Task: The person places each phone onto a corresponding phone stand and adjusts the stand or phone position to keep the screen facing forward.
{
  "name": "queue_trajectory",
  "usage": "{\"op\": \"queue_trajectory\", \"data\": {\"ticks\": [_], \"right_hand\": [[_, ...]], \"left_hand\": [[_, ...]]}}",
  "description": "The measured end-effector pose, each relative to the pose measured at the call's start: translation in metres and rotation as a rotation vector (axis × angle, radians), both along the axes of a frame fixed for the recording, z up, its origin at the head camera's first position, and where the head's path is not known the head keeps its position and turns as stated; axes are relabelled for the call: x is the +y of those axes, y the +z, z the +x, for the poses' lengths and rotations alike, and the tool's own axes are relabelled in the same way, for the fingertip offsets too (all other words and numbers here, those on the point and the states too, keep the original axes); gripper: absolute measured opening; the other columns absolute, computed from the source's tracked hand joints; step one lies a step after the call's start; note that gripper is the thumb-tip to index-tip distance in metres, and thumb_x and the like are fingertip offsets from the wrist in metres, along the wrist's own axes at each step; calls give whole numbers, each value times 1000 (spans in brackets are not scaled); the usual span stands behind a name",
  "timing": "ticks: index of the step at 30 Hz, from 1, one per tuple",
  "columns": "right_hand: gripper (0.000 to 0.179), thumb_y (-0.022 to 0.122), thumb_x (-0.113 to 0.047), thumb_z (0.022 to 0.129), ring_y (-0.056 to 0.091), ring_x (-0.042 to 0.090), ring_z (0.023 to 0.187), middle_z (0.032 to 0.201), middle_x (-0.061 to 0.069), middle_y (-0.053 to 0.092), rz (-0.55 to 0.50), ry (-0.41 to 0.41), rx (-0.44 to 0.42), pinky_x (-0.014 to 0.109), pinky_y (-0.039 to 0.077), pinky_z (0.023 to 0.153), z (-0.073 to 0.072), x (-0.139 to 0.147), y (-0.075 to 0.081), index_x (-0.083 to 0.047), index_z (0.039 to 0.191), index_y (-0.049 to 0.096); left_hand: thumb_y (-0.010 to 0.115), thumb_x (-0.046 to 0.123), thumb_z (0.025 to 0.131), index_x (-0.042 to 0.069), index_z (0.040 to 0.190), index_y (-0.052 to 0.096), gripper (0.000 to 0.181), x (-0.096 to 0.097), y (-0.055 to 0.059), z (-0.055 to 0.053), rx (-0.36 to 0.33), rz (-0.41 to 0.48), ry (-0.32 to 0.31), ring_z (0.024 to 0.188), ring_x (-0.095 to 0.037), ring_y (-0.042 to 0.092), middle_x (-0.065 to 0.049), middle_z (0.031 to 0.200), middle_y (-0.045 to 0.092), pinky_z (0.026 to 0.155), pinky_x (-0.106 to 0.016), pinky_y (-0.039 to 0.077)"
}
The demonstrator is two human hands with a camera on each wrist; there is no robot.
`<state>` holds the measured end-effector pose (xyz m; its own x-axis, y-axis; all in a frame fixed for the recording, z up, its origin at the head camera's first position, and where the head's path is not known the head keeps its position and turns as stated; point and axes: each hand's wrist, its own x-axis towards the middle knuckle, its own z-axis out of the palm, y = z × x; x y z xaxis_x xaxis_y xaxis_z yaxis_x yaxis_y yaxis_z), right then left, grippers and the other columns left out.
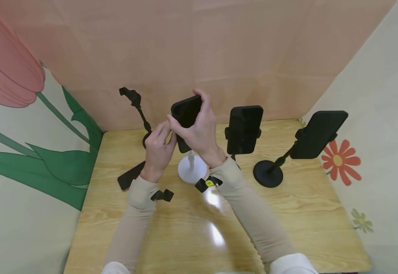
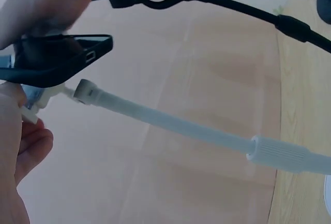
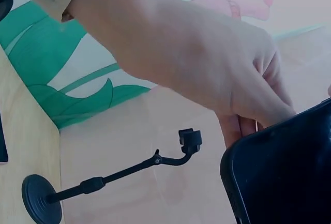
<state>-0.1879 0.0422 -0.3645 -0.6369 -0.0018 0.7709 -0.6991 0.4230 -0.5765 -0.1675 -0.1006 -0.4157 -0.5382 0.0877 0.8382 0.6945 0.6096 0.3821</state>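
My right hand (image 1: 202,131) grips a black phone (image 1: 186,110) by its edges, thumb along the near side and fingers round the far side. The phone is tilted above a white phone stand (image 1: 192,169). At the phone's left edge, my left hand (image 1: 159,150) pinches the stand's white clamp (image 2: 31,115) behind the phone. The clamp is mostly hidden by the phone and the fingers. From it the stand's white pole (image 2: 170,123) slants to its base. In the right wrist view, left fingers meet the edge of the phone (image 3: 284,177).
Left of the hands stands a black phone stand (image 1: 135,99) with nothing in its clamp. Another phone (image 1: 130,177) lies on the wooden table (image 1: 185,236) by my left wrist. To the right, two black stands hold phones, one upright (image 1: 244,129), one tilted (image 1: 318,133).
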Motion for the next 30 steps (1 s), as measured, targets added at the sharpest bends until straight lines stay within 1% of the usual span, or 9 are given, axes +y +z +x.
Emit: {"op": "queue_trajectory", "data": {"ticks": [4,9,14,19,23,26,28,30], "right_hand": [[81,82,-31,81,59,30,83,110,23,59,8,-54,35,38,54,64,-2,-2,0,7,140,40],[79,82,-34,80,61,31,85,112,22,57,21,-133,83,39,57,64,-5,-4,-4,5,136,42],[76,82,-36,80,62,31,83,111,21,57,38,-205,134,40,59,63,-6,-5,-7,4,132,43],[75,81,-36,79,63,31,82,109,20,58,37,-258,160,41,59,61,-8,-6,-9,2,130,44],[73,81,-39,79,63,30,79,106,19,57,53,-337,178,41,59,60,-11,-7,-10,1,128,45],[73,81,-40,80,62,30,78,104,19,57,69,-380,188,41,59,58,-12,-7,-11,0,128,44],[73,81,-40,80,62,30,78,105,18,57,69,-382,185,41,59,56,-12,-8,-11,-1,129,44],[73,81,-40,80,62,30,79,105,18,57,65,-375,176,41,59,56,-11,-8,-11,-1,130,44]], "left_hand": [[74,-7,90,-9,118,72,29,-4,1,-1,5,5,-35,88,-34,74,-23,103,72,79,-43,64],[74,-3,92,-9,122,71,31,-6,1,-1,-5,13,-66,85,-32,73,-23,102,72,76,-41,64],[73,-5,92,-9,122,71,31,-7,1,1,-11,13,-79,84,-32,73,-23,103,73,75,-40,64],[72,-7,91,-10,121,71,30,-7,1,0,-11,10,-81,84,-32,73,-23,103,73,75,-41,64],[69,-6,92,-10,119,71,28,-6,1,0,-2,16,-84,83,-32,73,-23,101,73,73,-40,64],[68,-5,93,-11,118,72,26,-6,0,-1,-15,40,-102,82,-32,72,-23,100,72,73,-40,63],[69,-5,93,-11,119,71,27,-6,-1,-1,-38,76,-118,83,-32,72,-24,101,73,73,-42,63],[70,-7,92,-11,121,70,30,-8,-1,-1,-69,115,-148,85,-34,72,-25,103,73,75,-43,63]]}}
